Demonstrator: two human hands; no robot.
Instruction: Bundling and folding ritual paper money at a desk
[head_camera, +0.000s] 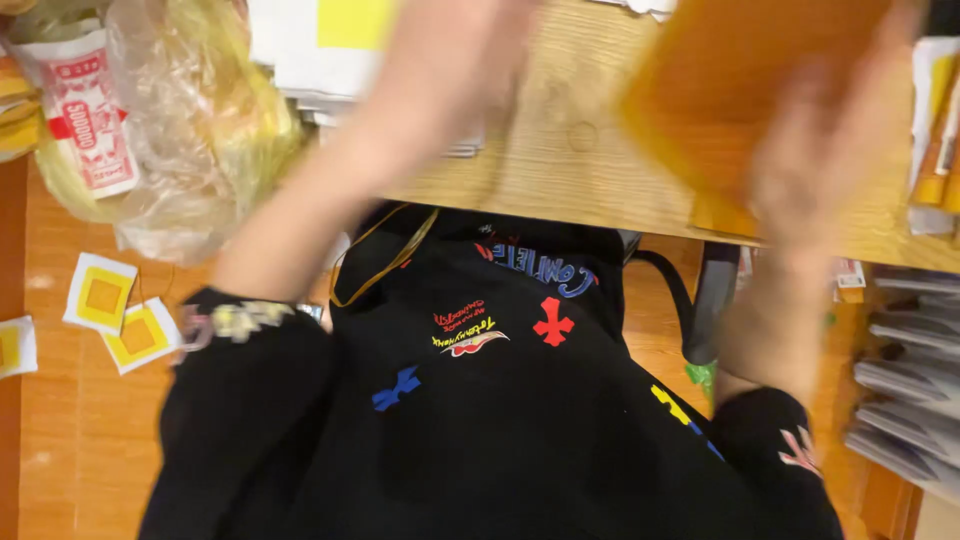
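- Orange wooden floor (70, 430) runs under a pale wood desk (570, 160), seen from above over the person's black printed top (480, 400).
- Far left, a clear plastic bag (190, 110) with yellow contents bulges at the desk's corner, with a red-and-white printed packet (85, 110) against it.
- Below the bag, small white squares of paper with yellow centres (100, 295) lie scattered on the floor.
- Left hand (470, 40) reaches up over the desk, badly blurred; whether its fingers are apart or together cannot be told, and nothing shows in it.
- White and yellow papers (330, 40) lie on the desk just behind that forearm.
- Right hand (820, 160) is raised over the desk's right part, its blurred fingers clamped on the edge of a flat orange-brown sheet (730, 80), which is held tilted above the desk.
- Far right, orange and white packs (935, 130) stand at the desk's edge, and grey stacked sheets (905, 370) fan out on the floor below.
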